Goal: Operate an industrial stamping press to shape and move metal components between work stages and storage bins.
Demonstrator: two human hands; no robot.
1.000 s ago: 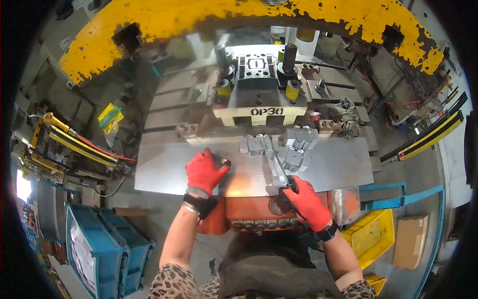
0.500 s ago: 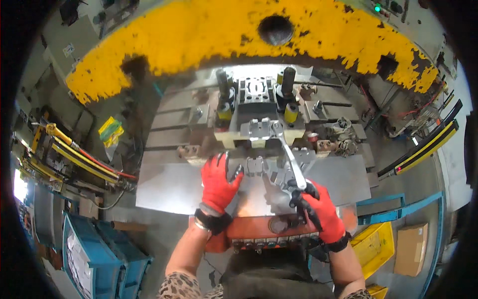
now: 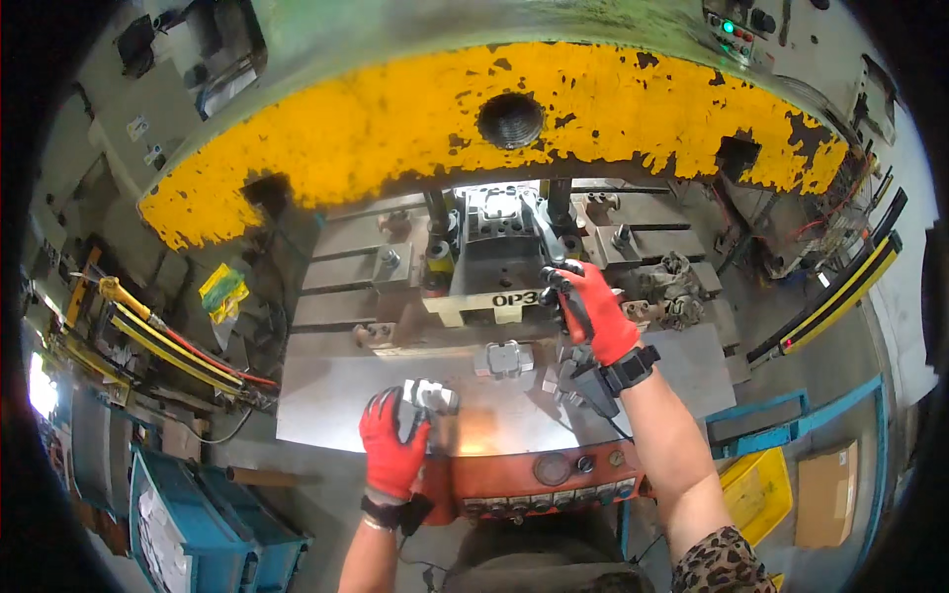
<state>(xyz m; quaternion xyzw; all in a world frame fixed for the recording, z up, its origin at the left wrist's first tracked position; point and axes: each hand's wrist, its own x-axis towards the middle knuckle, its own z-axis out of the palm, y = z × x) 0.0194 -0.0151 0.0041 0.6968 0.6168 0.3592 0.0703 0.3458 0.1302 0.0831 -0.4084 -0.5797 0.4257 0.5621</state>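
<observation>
My right hand (image 3: 598, 311), in a red glove with dark fingertips, is closed round the end of a long grey metal tool with a rounded tip (image 3: 546, 234). Its far end reaches over the die (image 3: 499, 252), beside a bright formed metal part (image 3: 499, 205) on top. Whether the tip touches that part is hard to see. My left hand (image 3: 393, 443), gloved likewise, grips a small silver stamped metal part (image 3: 430, 397) above the front left of the steel plate (image 3: 326, 395). Another stamped part (image 3: 504, 359) lies mid-plate, and several grey pieces (image 3: 563, 381) sit to its right.
The worn yellow press ram (image 3: 395, 128) spans the space above the die. Guide posts (image 3: 559, 203) flank the die. An orange control panel (image 3: 539, 472) with buttons runs along the near edge. Blue bins (image 3: 188, 514) stand left; a yellow crate (image 3: 756, 499) and cardboard box (image 3: 825, 494) right.
My right hand has swung the tool forward to the die; the part formerly at its tip is gone from there. My left hand has drawn back toward me and now holds a stamped part.
</observation>
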